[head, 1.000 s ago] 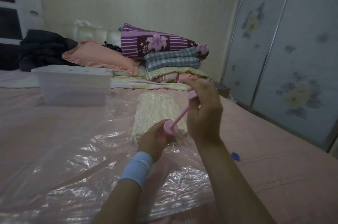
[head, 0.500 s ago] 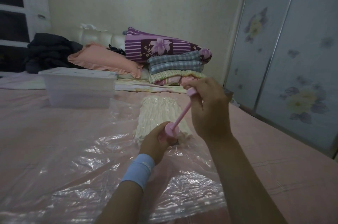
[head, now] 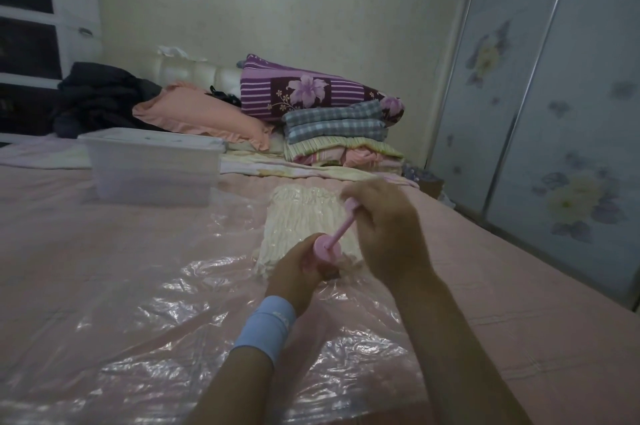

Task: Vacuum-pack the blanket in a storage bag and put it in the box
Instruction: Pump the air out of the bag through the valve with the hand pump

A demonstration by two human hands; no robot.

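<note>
Both hands (head: 294,274) (head: 386,228) grip pump (head: 326,246) at blanket's (head: 298,216) near edge.

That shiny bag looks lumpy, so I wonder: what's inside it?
A cream blanket, squeezed into wrinkles, shows through the clear storage bag. Its near end is hidden behind the left hand and the pink pump it holds.

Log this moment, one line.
step: air extraction | left hand: holds pump | right hand: grips plunger handle | blanket: inside bag | box: behind
</note>
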